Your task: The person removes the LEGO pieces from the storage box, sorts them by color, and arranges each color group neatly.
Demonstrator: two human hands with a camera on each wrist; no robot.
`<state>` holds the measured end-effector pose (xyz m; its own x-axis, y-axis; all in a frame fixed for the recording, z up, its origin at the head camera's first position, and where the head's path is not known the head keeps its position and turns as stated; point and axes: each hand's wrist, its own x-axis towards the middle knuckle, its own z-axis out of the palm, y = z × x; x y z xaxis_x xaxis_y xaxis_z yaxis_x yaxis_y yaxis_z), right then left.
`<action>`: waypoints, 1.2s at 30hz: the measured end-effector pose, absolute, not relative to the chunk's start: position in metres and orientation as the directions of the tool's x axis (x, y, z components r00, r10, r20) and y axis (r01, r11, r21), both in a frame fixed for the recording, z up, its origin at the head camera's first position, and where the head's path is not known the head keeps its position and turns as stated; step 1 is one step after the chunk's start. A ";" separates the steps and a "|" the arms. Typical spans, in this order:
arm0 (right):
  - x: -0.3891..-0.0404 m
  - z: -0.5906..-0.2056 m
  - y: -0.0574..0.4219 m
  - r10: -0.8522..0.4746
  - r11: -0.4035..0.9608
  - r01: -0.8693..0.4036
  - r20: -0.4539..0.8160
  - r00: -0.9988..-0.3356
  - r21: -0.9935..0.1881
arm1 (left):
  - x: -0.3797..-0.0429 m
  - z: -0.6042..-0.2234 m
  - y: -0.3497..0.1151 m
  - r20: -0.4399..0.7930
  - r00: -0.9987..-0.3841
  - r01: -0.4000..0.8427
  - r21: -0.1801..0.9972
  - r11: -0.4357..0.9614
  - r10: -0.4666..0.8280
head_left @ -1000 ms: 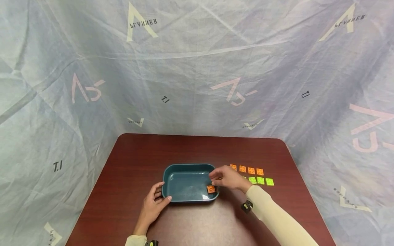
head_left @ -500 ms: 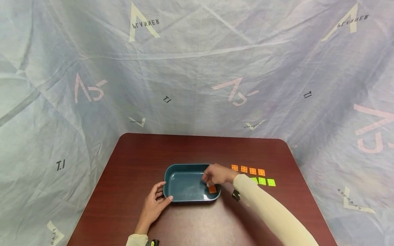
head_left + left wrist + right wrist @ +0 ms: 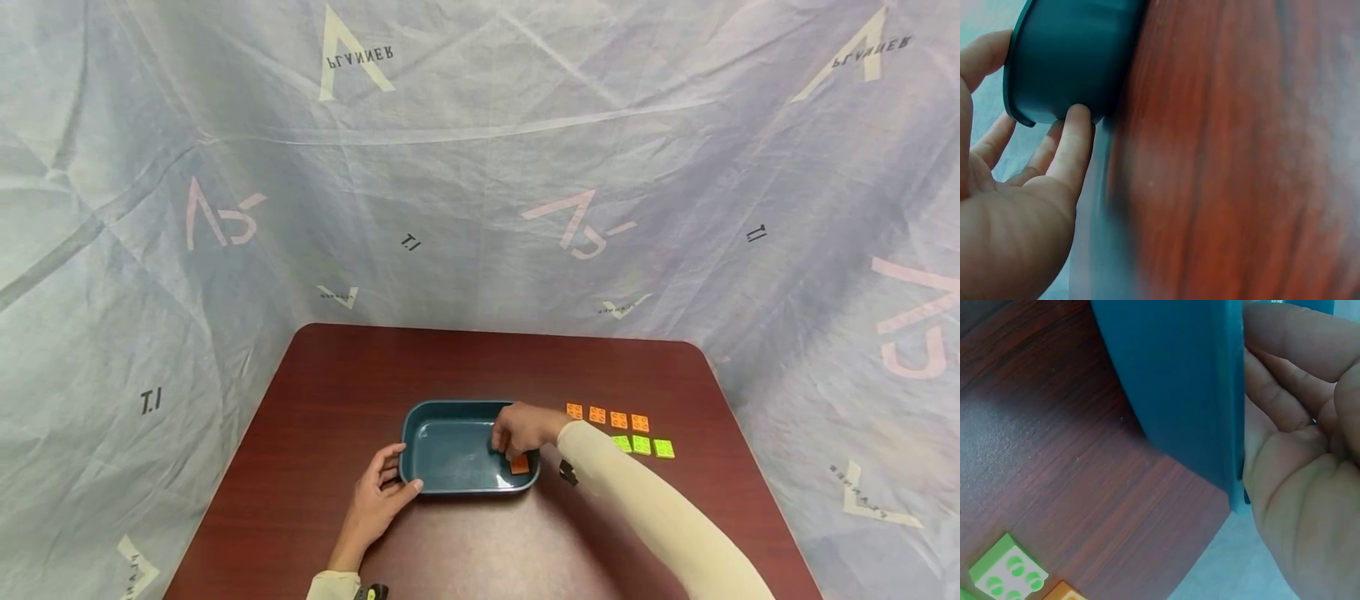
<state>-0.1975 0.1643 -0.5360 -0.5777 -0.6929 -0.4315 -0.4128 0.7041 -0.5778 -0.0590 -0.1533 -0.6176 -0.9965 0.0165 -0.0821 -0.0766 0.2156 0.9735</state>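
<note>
My left hand (image 3: 372, 493) rests at the near left corner of a teal rectangular tray (image 3: 461, 493), its thumb and fingers touching the outer wall and rim (image 3: 1054, 69). The fingers there are spread and mostly straight. Over the tray's right end, my right hand (image 3: 522, 427) reaches inside with curled fingers pointing down. An orange toy building brick (image 3: 519, 465) lies in the tray just below the right fingertips, partly covered by the hand. In the right wrist view the tray wall hides the fingertips of the right hand (image 3: 1304, 431), so I cannot tell whether they hold anything.
Right of the tray on the red-brown table (image 3: 337, 375) lies a row of orange bricks (image 3: 618, 420), with green bricks (image 3: 641, 445) nearer me. The right sleeve (image 3: 637, 500) passes beside the green row. A printed grey cloth (image 3: 465, 233) hangs around the table's far and side edges.
My right hand has moved left and further over the tray, its fingers curling down beside the orange brick. The brick has stayed in place and is now shaded. My left hand has not moved.
</note>
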 end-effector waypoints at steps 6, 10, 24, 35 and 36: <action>-0.192 -0.539 0.160 -0.690 0.717 -0.453 -0.447 -0.569 -0.530 | -0.059 -0.616 -0.153 -0.090 -0.996 -0.084 0.972 0.219 0.019; -0.188 -0.542 0.158 -0.703 0.705 -0.461 -0.449 -0.551 -0.539 | -0.060 -0.616 -0.153 -0.094 -0.995 -0.087 0.972 0.220 0.021; -0.185 -0.550 0.161 -0.715 0.689 -0.413 -0.469 -0.518 -0.595 | -0.059 -0.617 -0.153 -0.086 -0.996 -0.080 0.970 0.229 0.016; -0.182 -0.553 0.160 -0.730 0.678 -0.440 -0.472 -0.494 -0.589 | -0.060 -0.617 -0.152 -0.077 -0.997 -0.071 0.973 0.222 0.015; -0.182 -0.554 0.159 -0.732 0.677 -0.441 -0.474 -0.490 -0.589 | -0.060 -0.617 -0.152 -0.078 -0.997 -0.073 0.973 0.220 0.015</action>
<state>-0.1822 0.1594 -0.5536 -0.4903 -0.7317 -0.4735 -0.4414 0.6769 -0.5890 -0.0602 -0.1517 -0.6175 -0.9969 0.0146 -0.0779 -0.0728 0.2203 0.9727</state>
